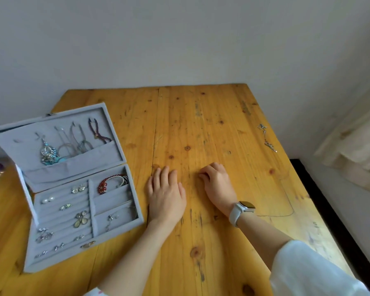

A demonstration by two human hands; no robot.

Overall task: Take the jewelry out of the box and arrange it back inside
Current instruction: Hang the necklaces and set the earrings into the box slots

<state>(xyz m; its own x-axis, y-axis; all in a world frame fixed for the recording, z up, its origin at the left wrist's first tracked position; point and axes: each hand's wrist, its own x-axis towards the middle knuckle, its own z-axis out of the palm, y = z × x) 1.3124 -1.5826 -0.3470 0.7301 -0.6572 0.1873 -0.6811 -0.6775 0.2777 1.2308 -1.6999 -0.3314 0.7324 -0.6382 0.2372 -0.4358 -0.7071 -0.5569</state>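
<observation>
While 2 hands (186, 192) rest on table (222, 124), 1 box (120, 221) open.

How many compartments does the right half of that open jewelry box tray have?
3, stacked front to back: the far compartment holds a red bead bracelet, the middle compartment a thin chain, the near compartment a small silver piece.
</observation>
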